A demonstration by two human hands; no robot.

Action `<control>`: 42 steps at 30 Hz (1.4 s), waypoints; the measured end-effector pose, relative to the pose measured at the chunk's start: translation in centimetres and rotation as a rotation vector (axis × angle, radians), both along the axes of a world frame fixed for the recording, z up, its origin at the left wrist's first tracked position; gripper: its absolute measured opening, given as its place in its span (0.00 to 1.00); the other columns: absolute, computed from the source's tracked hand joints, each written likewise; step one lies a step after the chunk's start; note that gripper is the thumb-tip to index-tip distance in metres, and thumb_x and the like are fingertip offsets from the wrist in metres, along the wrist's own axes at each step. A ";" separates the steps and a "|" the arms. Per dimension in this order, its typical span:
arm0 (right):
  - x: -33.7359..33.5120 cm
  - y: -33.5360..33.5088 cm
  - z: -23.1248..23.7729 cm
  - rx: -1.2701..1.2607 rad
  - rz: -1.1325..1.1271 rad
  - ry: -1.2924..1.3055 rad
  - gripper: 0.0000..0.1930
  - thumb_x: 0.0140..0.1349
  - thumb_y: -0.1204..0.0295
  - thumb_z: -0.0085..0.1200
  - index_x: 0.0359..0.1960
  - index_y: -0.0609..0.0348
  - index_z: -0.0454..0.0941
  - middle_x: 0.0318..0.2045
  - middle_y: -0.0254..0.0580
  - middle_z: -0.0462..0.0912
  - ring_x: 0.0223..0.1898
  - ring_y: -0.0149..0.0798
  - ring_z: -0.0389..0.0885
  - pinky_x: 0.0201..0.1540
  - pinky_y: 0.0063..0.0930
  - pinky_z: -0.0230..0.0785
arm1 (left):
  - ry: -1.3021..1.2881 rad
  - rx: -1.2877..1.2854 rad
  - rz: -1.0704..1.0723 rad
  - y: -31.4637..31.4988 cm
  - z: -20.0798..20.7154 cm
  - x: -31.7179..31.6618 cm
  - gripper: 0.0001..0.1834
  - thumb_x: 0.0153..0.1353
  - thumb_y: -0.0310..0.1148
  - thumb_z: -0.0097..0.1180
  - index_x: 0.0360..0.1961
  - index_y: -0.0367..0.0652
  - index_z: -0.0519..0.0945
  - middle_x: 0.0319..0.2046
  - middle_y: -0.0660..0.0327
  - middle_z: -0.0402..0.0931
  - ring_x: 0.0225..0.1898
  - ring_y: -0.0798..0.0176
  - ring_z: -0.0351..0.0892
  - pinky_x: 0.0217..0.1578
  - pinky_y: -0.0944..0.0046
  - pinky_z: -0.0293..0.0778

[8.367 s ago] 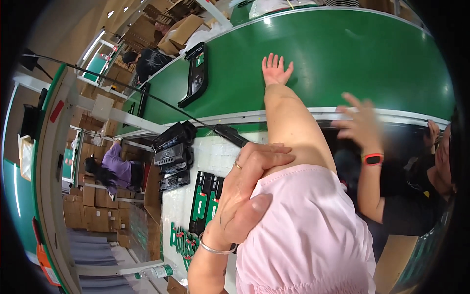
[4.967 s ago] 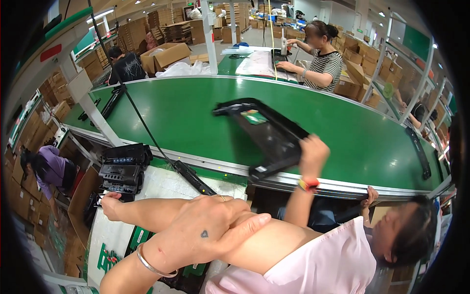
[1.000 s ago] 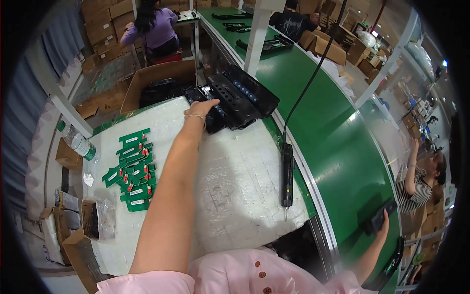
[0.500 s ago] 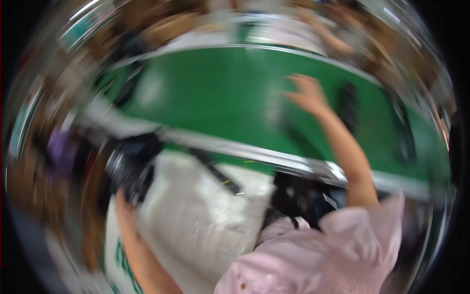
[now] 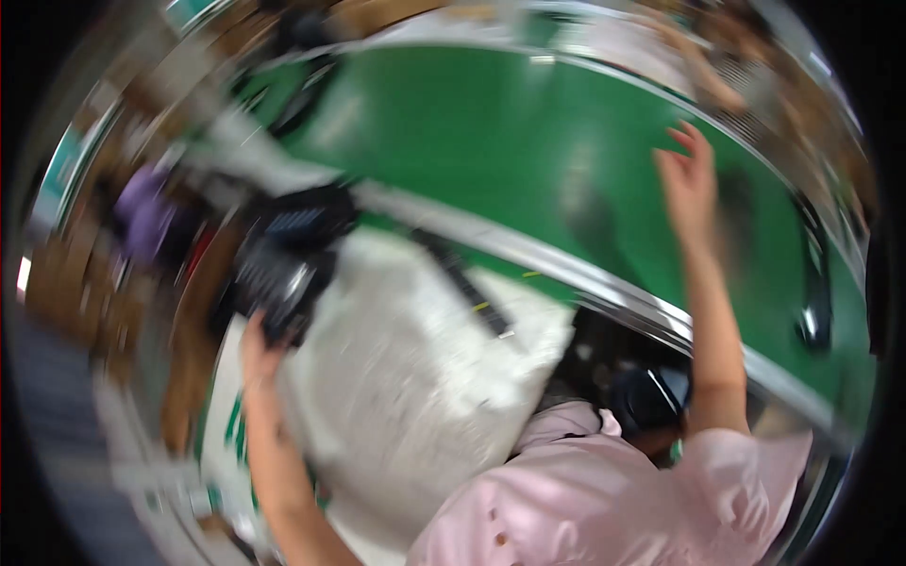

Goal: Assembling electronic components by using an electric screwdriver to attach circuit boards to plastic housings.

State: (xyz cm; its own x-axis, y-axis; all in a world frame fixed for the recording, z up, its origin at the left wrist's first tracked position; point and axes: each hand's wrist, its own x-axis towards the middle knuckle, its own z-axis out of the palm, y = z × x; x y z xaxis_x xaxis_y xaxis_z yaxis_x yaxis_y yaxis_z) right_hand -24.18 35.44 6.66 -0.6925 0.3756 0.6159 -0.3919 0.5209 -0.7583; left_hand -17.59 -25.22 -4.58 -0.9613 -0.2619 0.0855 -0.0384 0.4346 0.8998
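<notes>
My left hand is at the near end of a black, shiny, plastic-looking bundle, its thumb and fingers on either side of the bundle's edge. The bundle lies at the left end of a white-covered work surface. My right hand is raised over a green conveyor belt, fingers apart and slightly bent, with nothing in it. Beside that hand, to its right, is a blurred dark object on the belt. A long black glossy item lies farther right.
A dark strip with a yellow mark lies across the white surface. A metal rail borders the belt. Another black item sits at the belt's far left. Across the belt a person in striped clothing reaches in; someone in purple is at left.
The view has swung, shifting the surroundings right and up. My right hand has moved farther right over the belt, away from the middle. My left hand stays at the black bundle.
</notes>
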 end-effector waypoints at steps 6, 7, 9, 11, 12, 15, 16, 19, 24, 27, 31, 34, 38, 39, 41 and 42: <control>-1.0 -16.7 0.0 0.188 0.729 -0.256 0.12 0.55 0.73 0.51 0.42 0.60 0.74 0.32 0.38 0.78 0.35 0.27 0.75 0.38 0.20 0.68 | -0.088 0.944 0.486 0.9 2.4 1.1 0.08 0.53 0.24 0.47 0.35 0.39 0.70 0.28 0.58 0.75 0.27 0.60 0.79 0.27 0.61 0.78; 0.0 -21.2 0.6 0.250 0.888 -0.234 0.16 0.53 0.72 0.53 0.44 0.61 0.73 0.35 0.42 0.78 0.35 0.30 0.76 0.38 0.22 0.69 | -0.063 0.954 0.512 0.2 2.1 2.0 0.07 0.53 0.24 0.47 0.35 0.39 0.70 0.26 0.59 0.75 0.26 0.60 0.78 0.26 0.62 0.78; 0.8 -28.2 0.2 0.363 1.138 -0.184 0.21 0.53 0.69 0.54 0.50 0.60 0.70 0.43 0.42 0.76 0.41 0.33 0.75 0.43 0.26 0.69 | -0.025 0.964 0.505 0.9 2.4 2.1 0.07 0.53 0.24 0.47 0.34 0.39 0.70 0.25 0.60 0.74 0.24 0.61 0.78 0.24 0.63 0.78; 0.6 -35.3 -1.4 0.374 1.123 -0.059 0.36 0.49 0.62 0.58 0.56 0.67 0.57 0.48 0.54 0.70 0.48 0.43 0.71 0.48 0.33 0.67 | -0.032 0.872 0.532 2.4 3.1 1.9 0.05 0.52 0.25 0.48 0.32 0.40 0.70 0.23 0.63 0.73 0.21 0.64 0.76 0.19 0.66 0.75; 0.1 -38.5 -2.1 0.416 1.029 0.024 0.41 0.47 0.60 0.60 0.58 0.70 0.52 0.49 0.58 0.68 0.50 0.46 0.69 0.50 0.36 0.65 | -0.069 0.781 0.573 3.1 3.4 1.6 0.03 0.52 0.27 0.50 0.29 0.42 0.71 0.19 0.66 0.71 0.17 0.68 0.74 0.12 0.69 0.67; -1.4 -43.9 -1.8 0.587 0.905 -0.252 0.46 0.42 0.58 0.63 0.56 0.74 0.50 0.49 0.61 0.66 0.52 0.54 0.66 0.54 0.41 0.62 | -0.040 0.763 0.599 4.6 3.6 0.2 0.03 0.50 0.29 0.52 0.24 0.47 0.70 0.15 0.70 0.68 0.13 0.71 0.67 0.08 0.71 0.56; -1.8 -44.8 -1.6 0.763 0.883 -0.344 0.45 0.41 0.58 0.64 0.56 0.72 0.52 0.50 0.61 0.65 0.52 0.57 0.66 0.54 0.41 0.62 | -0.060 0.706 0.646 4.4 3.2 0.3 0.05 0.49 0.29 0.53 0.22 0.48 0.69 0.14 0.71 0.65 0.11 0.71 0.63 0.08 0.71 0.54; -2.3 -46.1 -1.5 0.916 0.867 -0.489 0.43 0.39 0.59 0.65 0.54 0.68 0.55 0.51 0.60 0.65 0.52 0.60 0.65 0.53 0.41 0.63 | -0.001 0.687 0.679 3.3 3.1 0.4 0.06 0.48 0.29 0.54 0.21 0.48 0.68 0.15 0.70 0.65 0.14 0.72 0.63 0.11 0.70 0.56; -2.0 -45.8 -0.8 0.819 0.896 -0.499 0.30 0.40 0.61 0.62 0.45 0.66 0.69 0.42 0.57 0.73 0.47 0.56 0.72 0.49 0.38 0.67 | -0.017 0.632 0.656 3.8 6.1 0.6 0.06 0.47 0.30 0.55 0.22 0.45 0.70 0.18 0.68 0.67 0.22 0.72 0.66 0.21 0.69 0.63; -2.5 -46.0 -0.1 0.581 1.039 -0.518 0.21 0.42 0.63 0.58 0.37 0.64 0.74 0.33 0.51 0.78 0.37 0.46 0.78 0.43 0.35 0.71 | 0.041 0.505 0.634 2.1 7.9 1.0 0.06 0.46 0.32 0.54 0.22 0.43 0.72 0.20 0.67 0.68 0.23 0.70 0.68 0.26 0.69 0.66; -2.4 -44.5 -0.5 -0.684 1.697 -1.095 0.14 0.47 0.65 0.51 0.33 0.61 0.76 0.29 0.42 0.80 0.29 0.34 0.79 0.34 0.29 0.74 | 0.089 0.565 0.534 2.7 11.3 1.3 0.06 0.48 0.33 0.53 0.23 0.42 0.73 0.21 0.65 0.71 0.24 0.69 0.70 0.29 0.69 0.68; -0.2 -43.1 -1.0 -0.720 1.616 -1.149 0.14 0.50 0.65 0.49 0.33 0.62 0.76 0.29 0.40 0.80 0.29 0.34 0.79 0.34 0.27 0.74 | 0.056 0.699 0.472 3.2 12.4 2.7 0.06 0.49 0.33 0.52 0.23 0.42 0.73 0.21 0.66 0.71 0.23 0.70 0.70 0.27 0.71 0.68; 1.6 -40.9 -1.4 -0.936 1.922 -1.088 0.16 0.55 0.62 0.44 0.36 0.60 0.75 0.31 0.38 0.80 0.31 0.33 0.80 0.36 0.28 0.73 | 0.101 0.635 0.395 5.7 13.5 5.0 0.06 0.50 0.33 0.52 0.26 0.42 0.74 0.22 0.66 0.72 0.24 0.71 0.72 0.28 0.73 0.69; 1.8 -40.8 -1.8 -1.011 1.891 -1.111 0.17 0.57 0.62 0.41 0.38 0.60 0.75 0.32 0.39 0.80 0.32 0.33 0.80 0.37 0.27 0.74 | 0.112 0.539 0.395 5.9 13.1 5.1 0.06 0.51 0.34 0.53 0.26 0.43 0.74 0.21 0.67 0.72 0.23 0.73 0.71 0.26 0.73 0.68; 2.8 -40.1 -1.3 -1.015 1.911 -1.144 0.16 0.56 0.61 0.42 0.37 0.59 0.75 0.31 0.39 0.80 0.31 0.33 0.79 0.37 0.27 0.73 | 0.108 0.343 0.418 6.3 13.3 6.0 0.06 0.51 0.34 0.54 0.25 0.43 0.73 0.21 0.68 0.71 0.22 0.74 0.69 0.25 0.74 0.67; 3.1 -39.8 -1.1 -1.015 1.933 -1.173 0.16 0.56 0.60 0.43 0.36 0.58 0.75 0.30 0.39 0.79 0.30 0.33 0.79 0.37 0.27 0.72 | 0.107 0.145 0.436 6.5 13.4 6.3 0.06 0.51 0.34 0.55 0.25 0.44 0.73 0.20 0.70 0.71 0.22 0.76 0.68 0.24 0.74 0.66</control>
State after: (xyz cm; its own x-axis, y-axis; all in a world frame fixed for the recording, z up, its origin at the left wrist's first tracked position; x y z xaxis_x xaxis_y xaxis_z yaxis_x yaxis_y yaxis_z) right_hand -21.07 -4.33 5.53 -0.2430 -0.9694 0.0360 0.7760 -0.2166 -0.5924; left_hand -11.24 -18.70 8.86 -0.7466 -0.6559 0.1108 -0.0929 0.2678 0.9590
